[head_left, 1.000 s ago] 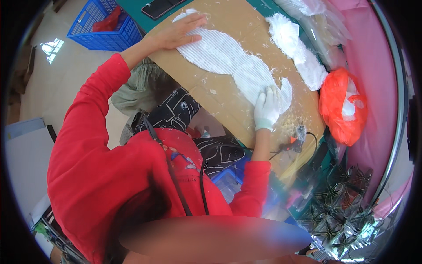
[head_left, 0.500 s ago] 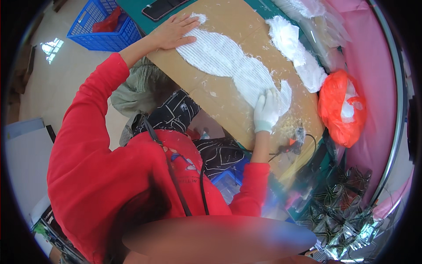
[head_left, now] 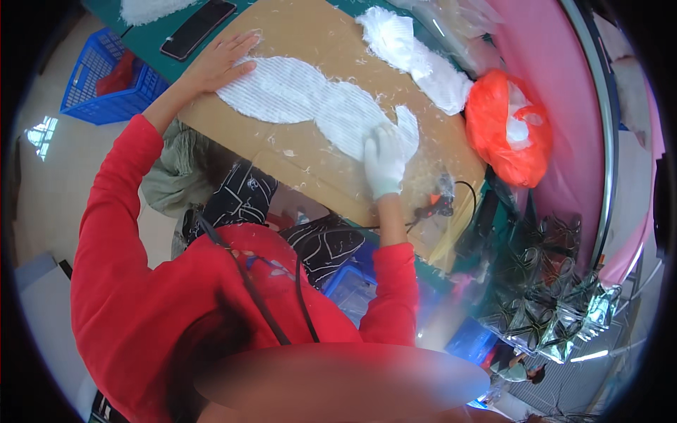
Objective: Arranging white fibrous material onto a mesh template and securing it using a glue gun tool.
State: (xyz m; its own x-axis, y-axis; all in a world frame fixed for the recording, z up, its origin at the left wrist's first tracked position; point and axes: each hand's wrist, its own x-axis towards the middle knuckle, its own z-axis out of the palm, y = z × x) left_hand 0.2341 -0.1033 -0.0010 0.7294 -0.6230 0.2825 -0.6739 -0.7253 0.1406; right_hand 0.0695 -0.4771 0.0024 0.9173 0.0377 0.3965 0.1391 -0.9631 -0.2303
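Tabletop, green, carries a brown cardboard sheet that fills the centre of the view, running from 11 o'clock to 4 o'clock. On the cardboard sheet lies a long white ribbed fabric piece, stretched from 10 o'clock toward 2 o'clock, with loose white fluff scattered around it. A second white fabric piece lies near it at 1 o'clock, and an orange plastic bag sits at 3 o'clock. A blue basket stands on the floor at 9 o'clock; a dark phone lies at 11 o'clock. Left hand, bare, rests flat and open on the near-left end of the fabric piece. Right hand, in a white glove, presses flat and open on the opposite end. Judged step: smoothing or holding the piece flat. A following move would call for even pressure from both palms without dragging the fabric off the sheet.
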